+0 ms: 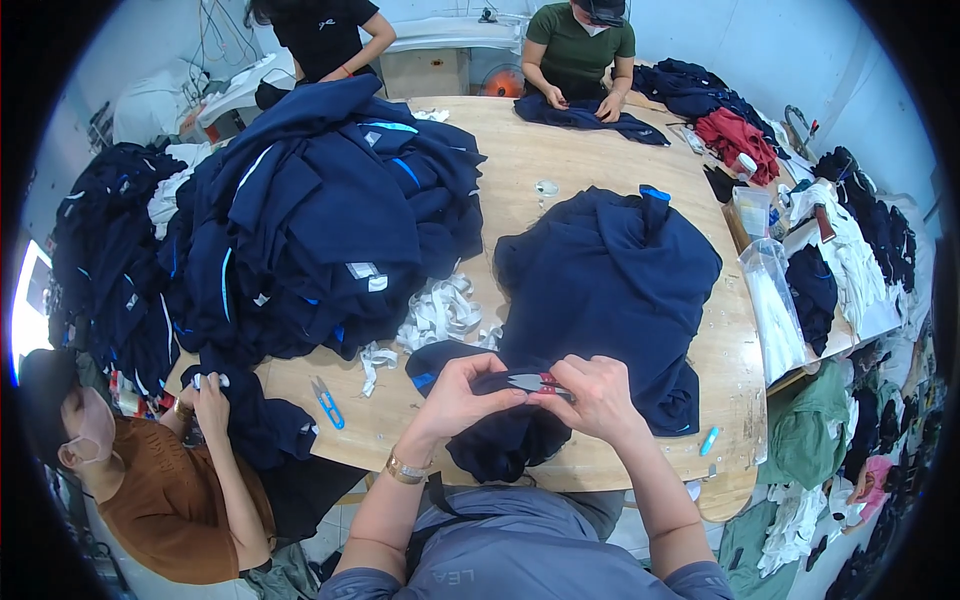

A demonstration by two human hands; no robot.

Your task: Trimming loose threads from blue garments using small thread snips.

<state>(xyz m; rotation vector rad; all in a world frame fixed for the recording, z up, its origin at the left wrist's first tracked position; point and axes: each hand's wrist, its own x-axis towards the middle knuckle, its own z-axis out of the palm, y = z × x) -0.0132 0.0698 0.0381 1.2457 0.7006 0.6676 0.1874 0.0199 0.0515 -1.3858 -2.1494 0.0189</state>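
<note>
The navy garment (600, 290) lay spread across the wooden table (560, 160), its near edge bunched between both hands. The left hand (462, 392) pinched the fabric; the right hand (598, 395) gripped small thread snips (535, 381), pointed leftward.

I see my bare forearms rising from the near edge out of short grey-blue sleeves. My left hand (462, 396) has a gold bracelet (405, 469) at its wrist; my right hand (598, 395) wears nothing.
</note>
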